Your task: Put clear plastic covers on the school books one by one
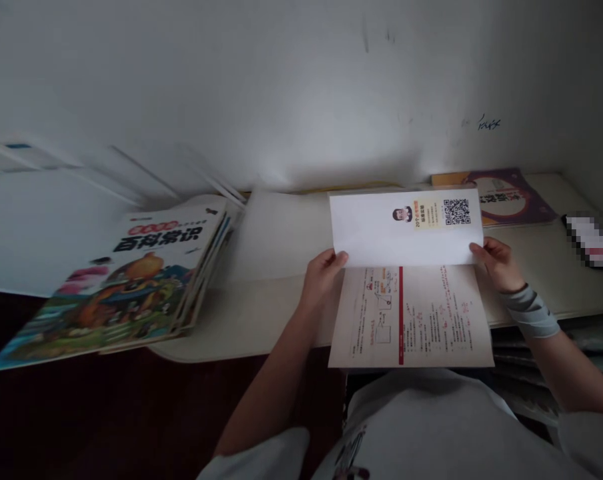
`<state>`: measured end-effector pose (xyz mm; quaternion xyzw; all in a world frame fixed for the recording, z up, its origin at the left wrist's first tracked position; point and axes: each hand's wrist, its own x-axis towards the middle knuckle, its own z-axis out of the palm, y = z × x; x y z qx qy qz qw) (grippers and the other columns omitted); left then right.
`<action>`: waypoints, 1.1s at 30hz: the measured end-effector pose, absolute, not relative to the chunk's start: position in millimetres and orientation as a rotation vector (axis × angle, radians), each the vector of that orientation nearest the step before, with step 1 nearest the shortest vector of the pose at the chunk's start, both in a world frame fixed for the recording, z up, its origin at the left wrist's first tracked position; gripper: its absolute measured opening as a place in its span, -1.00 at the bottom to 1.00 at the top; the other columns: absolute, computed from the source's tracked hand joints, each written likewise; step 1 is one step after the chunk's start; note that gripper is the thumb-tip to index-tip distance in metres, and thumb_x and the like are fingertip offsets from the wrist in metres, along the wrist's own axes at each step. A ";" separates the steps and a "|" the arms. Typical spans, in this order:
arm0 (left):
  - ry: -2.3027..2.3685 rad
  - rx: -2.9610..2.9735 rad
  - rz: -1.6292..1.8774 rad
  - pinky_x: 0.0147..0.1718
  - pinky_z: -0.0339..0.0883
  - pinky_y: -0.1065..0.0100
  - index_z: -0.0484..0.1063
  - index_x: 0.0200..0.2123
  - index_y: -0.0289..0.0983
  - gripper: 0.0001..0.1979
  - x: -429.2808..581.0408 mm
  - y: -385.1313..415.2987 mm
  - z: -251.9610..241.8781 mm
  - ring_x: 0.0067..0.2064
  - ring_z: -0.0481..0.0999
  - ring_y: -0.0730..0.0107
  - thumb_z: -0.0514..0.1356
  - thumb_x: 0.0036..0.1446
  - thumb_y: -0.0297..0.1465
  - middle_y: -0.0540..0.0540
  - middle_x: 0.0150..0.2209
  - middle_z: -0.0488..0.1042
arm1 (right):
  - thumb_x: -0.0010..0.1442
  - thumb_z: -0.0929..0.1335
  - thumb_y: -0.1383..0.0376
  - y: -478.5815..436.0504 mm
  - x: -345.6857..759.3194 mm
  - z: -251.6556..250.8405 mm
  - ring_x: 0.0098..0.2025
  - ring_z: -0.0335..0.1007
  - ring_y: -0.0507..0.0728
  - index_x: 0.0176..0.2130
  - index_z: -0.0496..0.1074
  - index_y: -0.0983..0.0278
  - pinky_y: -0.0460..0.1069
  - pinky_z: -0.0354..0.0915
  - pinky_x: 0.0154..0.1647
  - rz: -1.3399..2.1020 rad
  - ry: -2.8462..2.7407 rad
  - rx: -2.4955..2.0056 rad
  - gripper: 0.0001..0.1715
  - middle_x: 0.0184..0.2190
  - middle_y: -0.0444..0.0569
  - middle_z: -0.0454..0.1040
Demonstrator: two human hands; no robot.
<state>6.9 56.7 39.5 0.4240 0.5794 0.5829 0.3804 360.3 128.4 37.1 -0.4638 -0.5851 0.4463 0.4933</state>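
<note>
I hold a thin workbook over the front edge of a pale desk. Its lower page shows printed exercises with red marks and a red centre stripe. The upper sheet is folded up; it is white with a small cartoon picture and a QR code. My left hand pinches the left edge at the fold, fingers closed on the paper. My right hand, with a grey striped wristband, grips the right edge at the fold.
A stack of colourful children's books lies on the desk's left end, overhanging the edge. A purple and orange book lies at the back right by the white wall. A blurred dark object sits far right. More papers lean at the back left.
</note>
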 end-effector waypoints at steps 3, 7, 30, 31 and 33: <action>1.387 1.042 1.517 -0.38 0.20 0.38 0.46 -0.49 -0.30 -0.74 8.9 60.0 41.1 -0.44 0.32 0.45 0.34 -0.14 -0.22 0.02 -0.51 0.41 | -0.06 0.48 0.05 127.2 357.5 37.8 -0.46 0.29 0.04 -0.42 0.45 0.24 -0.03 0.24 -0.38 1.109 -1.332 -1.075 -0.67 -0.48 -0.15 0.45; 1.489 1.063 1.556 -0.30 0.25 0.35 0.53 -0.40 -0.30 -0.76 9.2 58.9 38.3 -0.38 0.39 0.39 0.32 -0.11 -0.25 -0.02 -0.44 0.49 | -0.01 0.45 0.08 124.7 351.9 39.0 -0.45 0.28 0.03 -0.41 0.45 0.25 -0.02 0.23 -0.36 0.974 -1.342 -1.093 -0.71 -0.47 -0.14 0.45; 1.859 1.259 1.468 -0.54 0.02 0.41 0.13 -0.67 -0.23 -0.60 11.7 60.2 31.5 -0.53 0.08 0.50 0.22 0.02 -0.20 0.09 -0.63 0.05 | 0.14 0.35 0.02 123.6 352.7 29.7 -0.50 0.13 0.03 -0.51 0.30 0.24 -0.02 0.14 -0.43 0.640 -1.503 -1.195 -0.61 -0.58 -0.18 0.25; 1.852 1.271 1.475 -0.54 0.01 0.41 0.11 -0.67 -0.23 -0.59 11.3 62.5 33.0 -0.53 0.07 0.49 0.21 0.02 -0.19 0.09 -0.63 0.04 | 0.13 0.35 0.01 125.3 352.9 31.7 -0.51 0.14 0.03 -0.52 0.30 0.24 -0.02 0.14 -0.43 0.634 -1.503 -1.200 -0.60 -0.59 -0.17 0.25; 1.808 1.277 1.515 -0.54 0.01 0.41 0.13 -0.66 -0.23 -0.59 8.9 69.4 37.3 -0.52 0.09 0.48 0.22 0.02 -0.17 0.08 -0.63 0.06 | 0.11 0.35 -0.02 130.7 352.8 38.4 -0.50 0.17 0.05 -0.52 0.33 0.24 0.00 0.17 -0.43 0.625 -1.498 -1.194 -0.58 -0.58 -0.15 0.28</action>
